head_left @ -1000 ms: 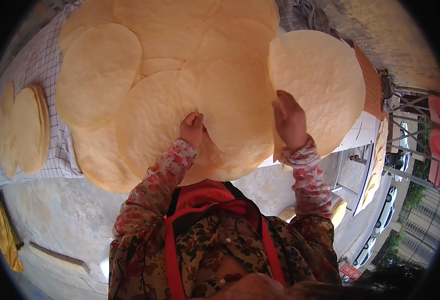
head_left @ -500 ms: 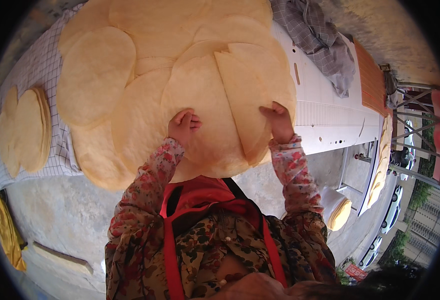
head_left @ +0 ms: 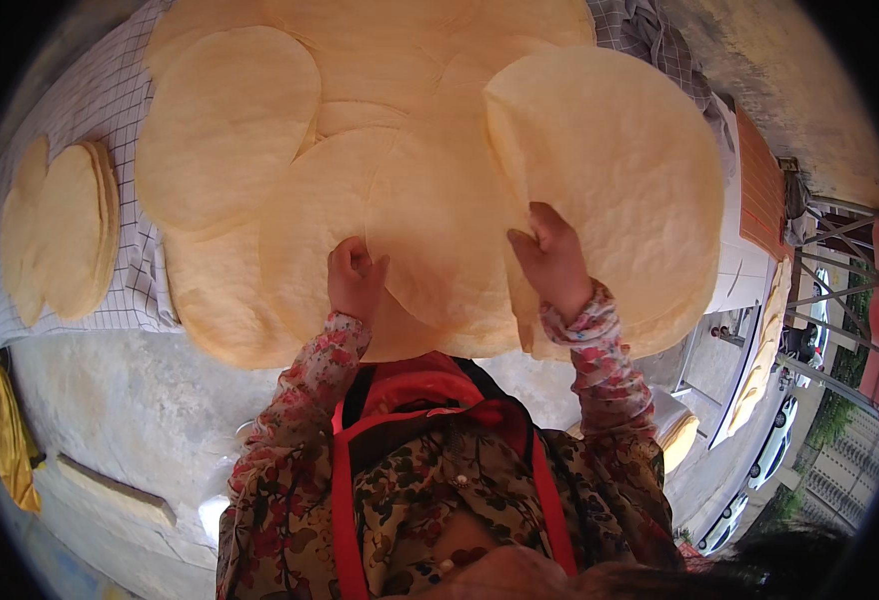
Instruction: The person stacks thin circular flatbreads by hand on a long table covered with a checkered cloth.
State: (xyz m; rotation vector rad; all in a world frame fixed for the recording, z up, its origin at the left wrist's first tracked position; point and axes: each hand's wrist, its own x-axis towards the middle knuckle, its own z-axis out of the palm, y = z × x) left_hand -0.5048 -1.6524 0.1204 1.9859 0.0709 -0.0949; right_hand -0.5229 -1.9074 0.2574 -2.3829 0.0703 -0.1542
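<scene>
My right hand (head_left: 552, 262) is closed in a pinch on the left edge of a large thin round flatbread (head_left: 620, 190). This flatbread lies spread over the right side of the pile, its left edge curling up and over. My left hand (head_left: 358, 280) sits low above the pile's near part with its fingers curled in; whether anything is pinched there is hidden. Under both hands, overlapping pale-yellow flatbreads (head_left: 320, 200) cover most of the table. Another round flatbread (head_left: 230, 125) rests on top at the left.
A smaller stack of flatbreads (head_left: 80, 230) stands on the checked cloth (head_left: 145, 265) at the far left. At the right are a white board (head_left: 740, 270), an orange-brown panel (head_left: 762, 185) and metal bars. A yellow cloth (head_left: 5, 430) hangs lower left; parked cars (head_left: 775, 440) appear far right.
The flatbread that lay folded in the middle now spreads open farther right, with my right hand on its left edge. My left hand has moved slightly down and left.
</scene>
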